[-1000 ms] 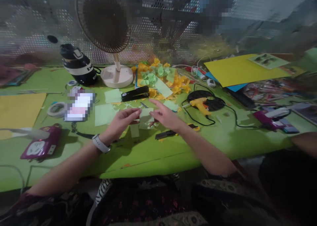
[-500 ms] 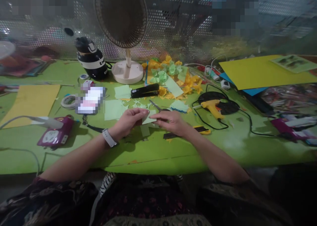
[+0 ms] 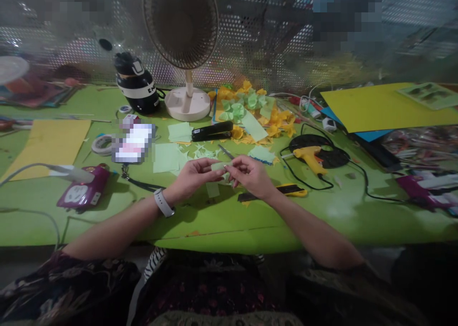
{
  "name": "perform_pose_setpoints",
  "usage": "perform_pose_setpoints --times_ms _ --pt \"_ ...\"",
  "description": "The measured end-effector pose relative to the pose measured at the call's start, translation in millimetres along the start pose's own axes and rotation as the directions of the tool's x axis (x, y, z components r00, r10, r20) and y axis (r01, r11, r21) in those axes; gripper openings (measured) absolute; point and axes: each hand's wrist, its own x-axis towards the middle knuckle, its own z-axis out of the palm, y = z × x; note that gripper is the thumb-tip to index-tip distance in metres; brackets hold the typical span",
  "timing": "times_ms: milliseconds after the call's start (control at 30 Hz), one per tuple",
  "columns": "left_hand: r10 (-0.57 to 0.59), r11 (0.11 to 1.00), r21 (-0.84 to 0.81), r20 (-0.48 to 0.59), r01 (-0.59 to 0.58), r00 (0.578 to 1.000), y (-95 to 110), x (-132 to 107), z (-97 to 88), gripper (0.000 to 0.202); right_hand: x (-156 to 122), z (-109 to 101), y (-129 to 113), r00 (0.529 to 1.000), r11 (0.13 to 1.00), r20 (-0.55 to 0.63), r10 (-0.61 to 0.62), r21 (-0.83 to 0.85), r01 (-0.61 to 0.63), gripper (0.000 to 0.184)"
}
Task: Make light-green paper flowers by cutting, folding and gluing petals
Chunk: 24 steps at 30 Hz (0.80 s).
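Both hands meet over the middle of the green table, pinching one small piece of pale green paper (image 3: 216,166) between them. My left hand (image 3: 195,176), with a watch on its wrist, has thumb and fingers closed on the paper's left side. My right hand (image 3: 248,173) pinches its right edge, fingertips almost touching the left thumb. Scissors (image 3: 224,151) lie just behind my hands, partly hidden by them. Under them is a strip of green paper (image 3: 213,188). A yellow and black utility knife (image 3: 291,189) rests by my right wrist.
Green sheets (image 3: 166,157), a black stapler (image 3: 212,131) and a pile of yellow and green paper flowers (image 3: 246,107) lie behind my hands. A yellow glue gun (image 3: 309,158) with its cord is at right. Leftward are a phone (image 3: 134,144), tape roll (image 3: 102,145) and purple power socket (image 3: 84,188).
My right hand has come closer to the left, and its fingers now pinch the paper's edge. The paper piece shows less of its face. The view has shifted slightly.
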Motion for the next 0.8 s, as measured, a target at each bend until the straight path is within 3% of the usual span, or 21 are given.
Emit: perform_pose_setpoints --times_ms 800 --pt "-0.005 1.0 0.017 -0.005 0.006 1.0 2.0 -0.5 1.6 0.03 -0.8 -0.3 1.8 1.0 1.0 0.0 -0.001 -0.019 0.001 0.036"
